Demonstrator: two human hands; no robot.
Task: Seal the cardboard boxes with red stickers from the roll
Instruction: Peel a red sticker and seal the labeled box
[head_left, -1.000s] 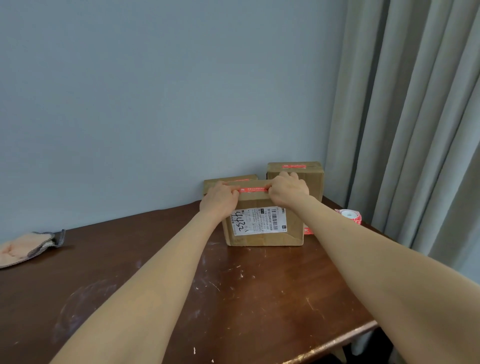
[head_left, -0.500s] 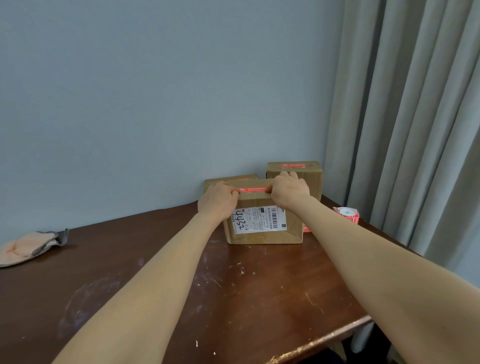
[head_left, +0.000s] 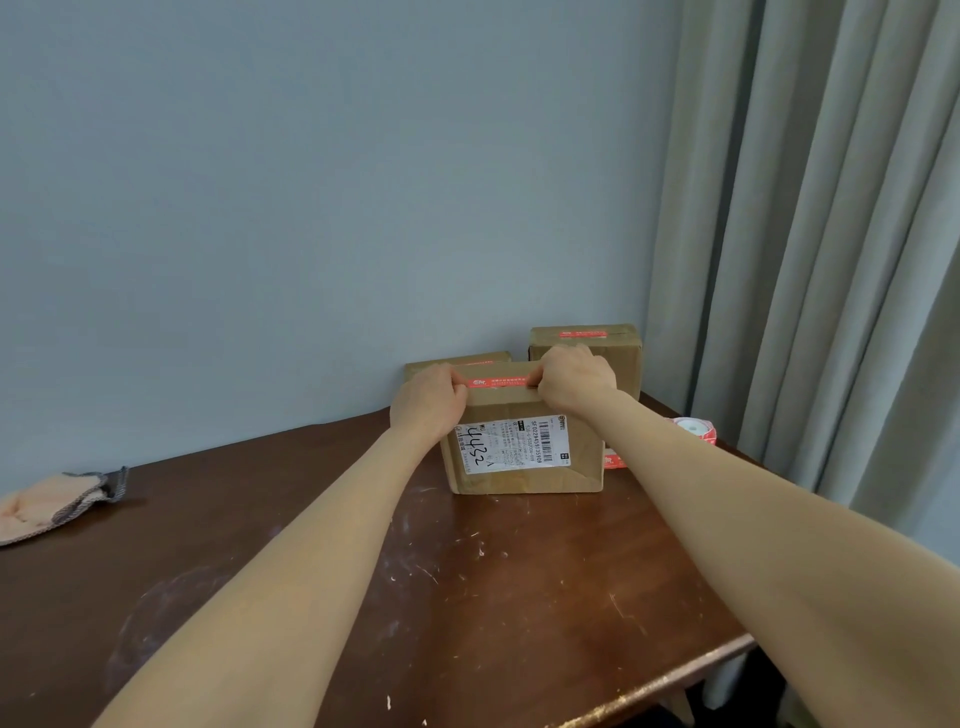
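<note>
change: none, hands unmoved | left hand (head_left: 428, 402) and right hand (head_left: 574, 379) stay curled over front box (head_left: 524, 457) at tabletop (head_left: 467, 571) 12 o'clock, thumbs pressing red sticker (head_left: 501, 383) ends | sticker looks seated, seal nearly done | roll (head_left: 693, 428) at box's 3 o'clock

Left hand (head_left: 428, 402): bare, rounded knuckles.
Right hand (head_left: 576, 376): bare, rounded knuckles.
Left forearm (head_left: 311, 545): bare along its whole visible length.
Right forearm (head_left: 727, 509): bare likewise.
</note>
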